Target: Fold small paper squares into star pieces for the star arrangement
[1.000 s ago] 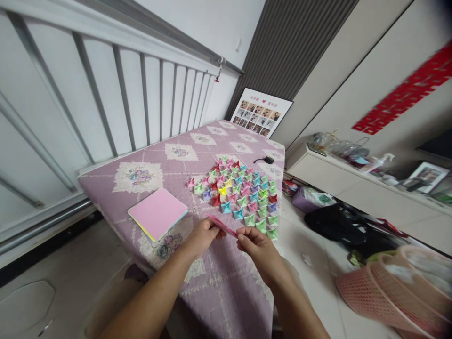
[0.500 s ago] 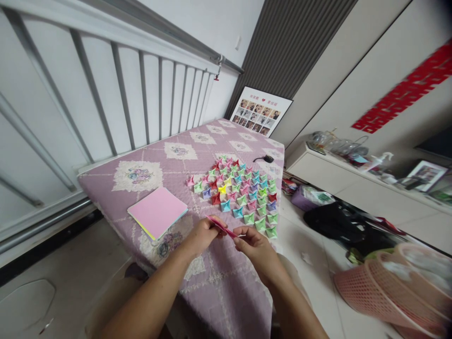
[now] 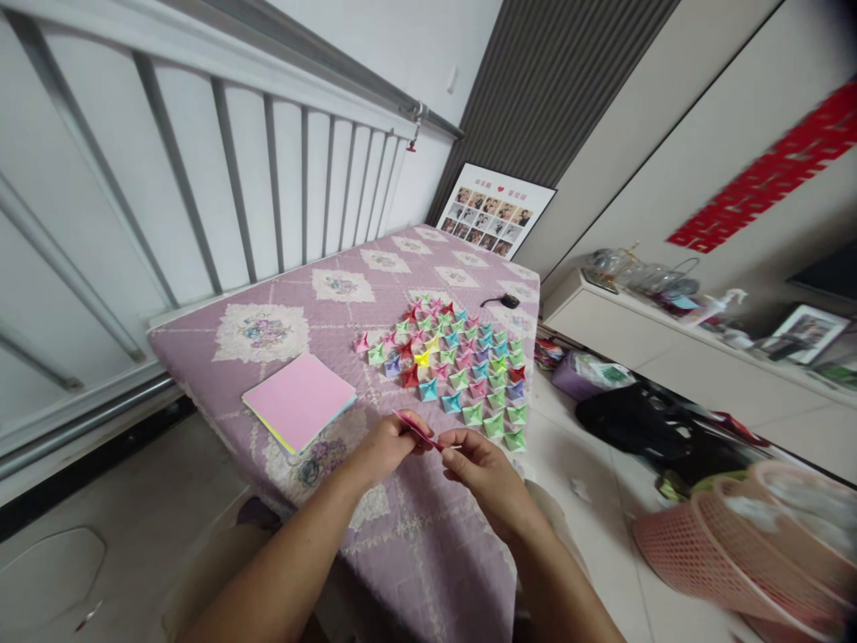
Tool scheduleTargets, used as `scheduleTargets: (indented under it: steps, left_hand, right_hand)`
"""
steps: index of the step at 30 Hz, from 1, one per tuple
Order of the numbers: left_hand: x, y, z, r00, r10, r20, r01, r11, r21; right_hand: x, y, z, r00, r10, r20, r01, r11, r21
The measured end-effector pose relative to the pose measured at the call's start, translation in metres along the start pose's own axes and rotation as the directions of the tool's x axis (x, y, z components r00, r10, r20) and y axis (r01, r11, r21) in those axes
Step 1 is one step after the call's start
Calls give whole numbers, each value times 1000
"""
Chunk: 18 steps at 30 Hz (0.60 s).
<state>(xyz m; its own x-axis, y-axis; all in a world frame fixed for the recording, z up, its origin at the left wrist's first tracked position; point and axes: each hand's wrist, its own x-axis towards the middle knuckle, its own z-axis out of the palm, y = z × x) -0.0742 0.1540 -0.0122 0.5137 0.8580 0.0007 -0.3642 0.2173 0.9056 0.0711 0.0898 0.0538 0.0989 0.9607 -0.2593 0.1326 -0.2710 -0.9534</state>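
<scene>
Between my two hands is a small folded piece of dark pink paper [image 3: 416, 428], held above the near part of the table. My left hand [image 3: 388, 449] pinches its left side, with the fingers curled behind it. The thumb and forefinger of my right hand [image 3: 477, 464] close on its right end. Just beyond my hands, many folded paper shapes [image 3: 459, 381] in green, pink, blue, red and yellow stand in rows. To the left lies a stack of square paper sheets [image 3: 299, 398], pink on top, with yellow and blue edges showing.
A purple floral cloth [image 3: 281, 295] covers the table. A small black object with a cord [image 3: 509, 301] lies toward the back. A white radiator [image 3: 241, 170] runs along the left. Pink plastic baskets [image 3: 696, 545] and a low cabinet [image 3: 622, 326] are on the right.
My right fingers have shifted slightly left along the end of the folded paper, and less of it shows there. The rows of paper shapes and the stack are unchanged.
</scene>
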Motion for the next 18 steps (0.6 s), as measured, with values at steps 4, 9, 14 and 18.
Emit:
scheduleTargets:
  steps: [4,9,14,18]
  left_hand:
    - [-1,3,1,1000,-9,-1,9,1000,-6]
    - [-1,5,2,1000,-14,-9,14,1000,11]
    - [-1,4,1,1000,-7,10,7,999,38]
    - [-1,2,-1,1000,8,30,-10,997,78]
  right_hand:
    - [0,0,0,1000,-1,12,1,1000,-4]
    - [1,0,0,1000,12,28,-12,1000,-3]
    - [1,2,-2,999,32,17,-32,999,-5]
    - [1,5,-3,998,55,15,-55,998,2]
